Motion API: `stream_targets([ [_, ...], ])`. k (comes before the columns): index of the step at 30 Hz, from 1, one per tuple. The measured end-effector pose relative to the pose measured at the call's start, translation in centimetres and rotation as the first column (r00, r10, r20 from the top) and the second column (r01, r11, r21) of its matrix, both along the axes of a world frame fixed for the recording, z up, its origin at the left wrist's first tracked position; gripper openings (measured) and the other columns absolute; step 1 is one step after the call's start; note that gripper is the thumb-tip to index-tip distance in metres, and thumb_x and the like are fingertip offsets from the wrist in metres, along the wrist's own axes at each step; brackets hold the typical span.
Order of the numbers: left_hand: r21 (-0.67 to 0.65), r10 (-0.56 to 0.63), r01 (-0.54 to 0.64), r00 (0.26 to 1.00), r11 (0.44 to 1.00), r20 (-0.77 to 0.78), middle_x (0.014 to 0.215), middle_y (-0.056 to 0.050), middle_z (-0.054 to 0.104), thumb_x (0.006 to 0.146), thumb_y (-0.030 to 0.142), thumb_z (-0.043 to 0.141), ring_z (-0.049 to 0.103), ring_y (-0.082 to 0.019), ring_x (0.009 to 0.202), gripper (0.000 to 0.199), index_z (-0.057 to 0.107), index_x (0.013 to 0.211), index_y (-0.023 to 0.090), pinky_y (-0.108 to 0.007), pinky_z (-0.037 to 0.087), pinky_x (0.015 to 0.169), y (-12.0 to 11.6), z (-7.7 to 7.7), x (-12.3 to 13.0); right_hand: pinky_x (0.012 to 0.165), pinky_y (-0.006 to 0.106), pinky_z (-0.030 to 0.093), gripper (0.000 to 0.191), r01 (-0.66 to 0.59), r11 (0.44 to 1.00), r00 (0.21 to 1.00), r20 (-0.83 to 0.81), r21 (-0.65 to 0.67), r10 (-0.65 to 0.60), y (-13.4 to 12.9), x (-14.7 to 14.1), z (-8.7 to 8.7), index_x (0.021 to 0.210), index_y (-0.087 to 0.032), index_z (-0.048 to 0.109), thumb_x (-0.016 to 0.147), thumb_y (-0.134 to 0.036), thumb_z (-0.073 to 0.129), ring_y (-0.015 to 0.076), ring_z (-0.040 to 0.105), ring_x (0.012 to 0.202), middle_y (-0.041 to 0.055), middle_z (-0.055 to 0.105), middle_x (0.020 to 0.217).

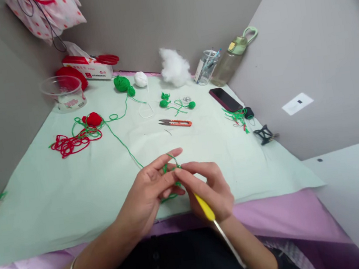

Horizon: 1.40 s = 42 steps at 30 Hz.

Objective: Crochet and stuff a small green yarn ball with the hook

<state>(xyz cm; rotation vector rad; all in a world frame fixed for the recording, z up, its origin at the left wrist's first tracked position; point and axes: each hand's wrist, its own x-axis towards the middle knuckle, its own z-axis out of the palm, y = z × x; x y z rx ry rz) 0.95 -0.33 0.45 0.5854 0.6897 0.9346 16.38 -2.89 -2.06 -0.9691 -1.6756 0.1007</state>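
Note:
Between my fingertips, near the front of the table, is a small piece of green crochet work [178, 184], mostly covered by the fingers. My left hand [152, 180] pinches it, with a strand of green yarn [124, 145] running over the raised index finger and back across the cloth. In my right hand [211, 187] is a crochet hook [205, 206] with a yellow grip, its metal shaft pointing down toward my forearm. The hook's working tip meets the green work and is hidden by the fingers.
Orange-handled thread snips [178, 122] lie ahead of my hands. Small green crocheted pieces [164, 104], a green yarn ball [121, 84], white stuffing [174, 66] and a phone [226, 99] lie farther back. Tangled red yarn [71, 144] is at left; a bottle [231, 59] leans at right.

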Motion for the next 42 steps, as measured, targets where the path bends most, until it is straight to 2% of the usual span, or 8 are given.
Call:
stream_targets([
  [3,-0.072,-0.060,0.065,0.995,0.995,0.077,0.071,0.005,0.050,0.085,0.023,0.078,0.031,-0.001,0.051,0.034,0.078,0.119,0.017,-0.017,0.049,0.061,0.4,0.2,-0.3,0.068,0.035,0.059,0.026,-0.058,0.994,0.973,-0.227,-0.090,0.036,0.5,0.4,0.3,0.113,-0.028,0.076,0.096,-0.014,0.060,0.0190,0.070,0.081,0.0055,0.074,0.095],
  [6,-0.004,0.006,-0.006,1.000,1.000,-0.005,0.084,0.002,0.058,0.083,0.020,0.080,0.043,-0.002,0.057,0.037,0.077,0.120,0.023,-0.018,0.051,0.064,0.5,0.3,-0.4,0.059,0.031,0.054,0.019,-0.237,0.948,0.850,-0.517,-0.214,0.096,1.2,0.7,0.7,0.101,-0.025,0.076,0.100,-0.022,0.057,0.0145,0.063,0.065,0.0034,0.071,0.084],
  [10,0.156,0.005,0.017,0.990,0.988,-0.141,0.088,0.001,0.063,0.084,0.023,0.081,0.061,-0.010,0.073,0.046,0.072,0.128,0.032,-0.021,0.053,0.070,0.0,-0.1,-0.3,0.069,0.029,0.054,0.014,-0.358,0.890,0.807,-0.573,-0.283,0.143,1.6,0.6,0.5,0.099,-0.024,0.078,0.098,-0.024,0.064,0.0134,0.064,0.073,0.0035,0.074,0.092],
  [13,0.217,0.000,0.037,0.985,0.975,-0.170,0.094,0.001,0.062,0.089,0.028,0.077,0.061,-0.009,0.074,0.038,0.074,0.126,0.033,-0.024,0.054,0.076,-0.1,-0.4,-0.5,0.066,0.026,0.052,0.014,-0.396,0.870,0.743,-0.660,-0.295,0.114,1.6,0.6,0.5,0.099,-0.025,0.078,0.098,-0.027,0.064,0.0120,0.063,0.071,0.0021,0.073,0.090],
  [18,0.223,-0.013,0.055,0.982,0.973,-0.186,0.095,0.002,0.057,0.086,0.025,0.079,0.062,-0.009,0.077,0.038,0.074,0.123,0.034,-0.024,0.056,0.076,0.1,-0.3,-0.8,0.066,0.025,0.051,0.016,-0.536,0.782,0.626,-0.771,-0.318,0.115,1.7,0.8,0.9,0.095,-0.025,0.075,0.100,-0.031,0.061,0.0107,0.062,0.069,0.0006,0.073,0.088],
  [22,0.250,0.007,0.052,0.973,0.967,-0.230,0.089,0.002,0.055,0.085,0.022,0.078,0.062,-0.010,0.081,0.038,0.075,0.121,0.035,-0.023,0.057,0.079,0.1,-0.2,-1.0,0.069,0.027,0.053,0.020,-0.512,0.797,0.681,-0.716,-0.319,0.151,1.5,1.0,1.1,0.098,-0.024,0.073,0.103,-0.030,0.055,0.0119,0.065,0.072,0.0013,0.073,0.091],
  [28,0.341,0.089,0.031,0.940,0.939,-0.330,0.090,0.002,0.055,0.091,0.031,0.073,0.061,-0.011,0.084,0.030,0.076,0.120,0.037,-0.022,0.058,0.079,-0.2,-0.3,-1.1,0.076,0.031,0.055,0.023,-0.315,0.910,0.889,-0.420,-0.271,0.183,0.3,0.9,1.5,0.108,-0.024,0.072,0.104,-0.018,0.050,0.0144,0.068,0.082,0.0031,0.073,0.099],
  [42,0.447,0.229,-0.005,0.863,0.895,-0.450,0.088,0.002,0.059,0.086,0.019,0.076,0.057,-0.011,0.081,0.039,0.076,0.122,0.033,-0.020,0.051,0.077,-0.2,-0.1,-0.8,0.076,0.037,0.057,0.033,-0.242,0.964,0.951,-0.224,-0.111,0.213,0.4,0.6,0.7,0.120,-0.025,0.067,0.100,-0.007,0.048,0.0186,0.069,0.088,0.0047,0.072,0.098],
])
